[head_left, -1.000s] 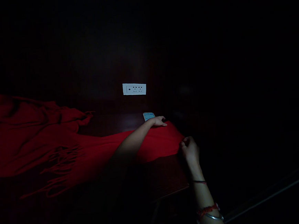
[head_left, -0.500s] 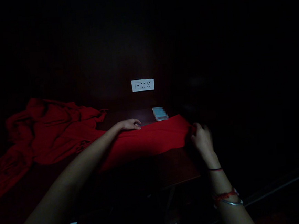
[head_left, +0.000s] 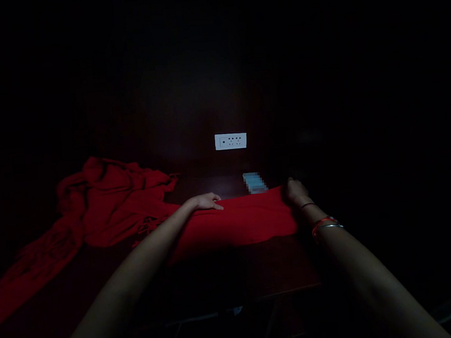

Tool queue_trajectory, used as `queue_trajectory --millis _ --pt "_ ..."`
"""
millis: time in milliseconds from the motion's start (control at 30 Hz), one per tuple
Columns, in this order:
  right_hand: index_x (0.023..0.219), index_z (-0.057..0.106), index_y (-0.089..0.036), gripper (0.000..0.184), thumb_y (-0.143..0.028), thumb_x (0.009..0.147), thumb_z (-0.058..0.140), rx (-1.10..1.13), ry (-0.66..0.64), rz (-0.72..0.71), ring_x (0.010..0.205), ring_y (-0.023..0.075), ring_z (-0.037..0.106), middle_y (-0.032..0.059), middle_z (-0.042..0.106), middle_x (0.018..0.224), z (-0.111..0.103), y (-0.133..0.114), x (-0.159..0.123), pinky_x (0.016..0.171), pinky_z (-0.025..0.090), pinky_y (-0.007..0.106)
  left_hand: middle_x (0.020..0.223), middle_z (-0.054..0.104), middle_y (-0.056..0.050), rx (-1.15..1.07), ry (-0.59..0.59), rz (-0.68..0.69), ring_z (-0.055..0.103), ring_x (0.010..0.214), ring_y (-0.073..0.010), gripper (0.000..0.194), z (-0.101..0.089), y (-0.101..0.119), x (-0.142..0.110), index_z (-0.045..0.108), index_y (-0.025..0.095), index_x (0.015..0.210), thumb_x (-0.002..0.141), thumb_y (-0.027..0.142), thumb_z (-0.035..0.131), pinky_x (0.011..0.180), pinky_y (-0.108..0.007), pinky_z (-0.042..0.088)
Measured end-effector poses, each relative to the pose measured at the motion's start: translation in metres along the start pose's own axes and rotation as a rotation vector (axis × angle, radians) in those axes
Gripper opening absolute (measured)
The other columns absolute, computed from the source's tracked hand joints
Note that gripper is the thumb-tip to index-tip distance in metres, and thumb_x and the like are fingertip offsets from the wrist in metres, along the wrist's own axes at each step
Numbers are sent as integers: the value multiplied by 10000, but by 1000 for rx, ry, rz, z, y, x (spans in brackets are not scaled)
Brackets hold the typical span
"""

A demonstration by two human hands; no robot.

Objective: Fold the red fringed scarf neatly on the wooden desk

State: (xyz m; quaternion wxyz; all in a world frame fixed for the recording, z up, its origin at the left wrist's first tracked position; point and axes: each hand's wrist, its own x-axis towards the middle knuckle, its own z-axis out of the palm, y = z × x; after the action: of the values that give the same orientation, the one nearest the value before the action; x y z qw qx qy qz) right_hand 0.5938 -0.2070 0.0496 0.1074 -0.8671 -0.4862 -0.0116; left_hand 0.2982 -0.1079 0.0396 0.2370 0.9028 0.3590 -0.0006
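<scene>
A red fringed scarf (head_left: 248, 219) lies on the dark tabletop, its right part spread flat and its left part a crumpled heap. My left hand (head_left: 207, 201) rests at the far edge of the flat part, thumb and fingers apart. At the far right corner of the cloth, my right hand (head_left: 296, 190) is closed, with its fingers around the scarf's end. Deep shadow hides the right fingertips. Fringe strands show beside my left forearm and along the tail running to the left.
A pale blue rectangular item (head_left: 254, 183), blurred out, lies just behind the scarf. A white wall socket (head_left: 230, 141) is set in the dark panel at the back. The table's front edge (head_left: 282, 292) runs below the scarf. Much of the surroundings is dark.
My view has tilted up and turned slightly left, so things sit lower and further right. My right hand has moved away from me at the scarf's right end. My left hand stays at the far edge.
</scene>
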Motion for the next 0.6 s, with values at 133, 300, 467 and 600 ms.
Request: queue_trajectory --millis 133,300,467,600 --pt "1126 478 -104 336 -213 821 388 -4 63 -28 937 228 542 181 527 1063 -1 0 6 701 420 286 1088 537 -96 97 105 -34 498 970 -190 495 5 8 1 463 147 1142 717 394 517 801 -250 371" --pt "1158 482 -202 361 -283 810 430 -117 33 -394 1052 233 445 122 466 1174 10 -4 12 796 378 341 1349 245 -138 199 285 34 236 1222 -286 619 33 42 -2 272 222 1296 771 525 399 947 -446 239" --pt "982 594 -165 257 -187 807 406 -190 -98 -632 973 176 486 86 561 1056 7 -3 24 812 349 285 1423 -14 -85 185 118 229 -28 1280 -293 714 65 65 -14 146 273 1340 749 616 355 1001 -483 96" --pt "935 599 -130 238 -181 808 404 -208 -14 -568 927 150 508 92 581 1012 -4 -1 34 774 352 219 1416 -103 -51 223 81 294 -84 1270 -311 689 75 62 -25 101 321 1339 761 613 338 993 -519 52"
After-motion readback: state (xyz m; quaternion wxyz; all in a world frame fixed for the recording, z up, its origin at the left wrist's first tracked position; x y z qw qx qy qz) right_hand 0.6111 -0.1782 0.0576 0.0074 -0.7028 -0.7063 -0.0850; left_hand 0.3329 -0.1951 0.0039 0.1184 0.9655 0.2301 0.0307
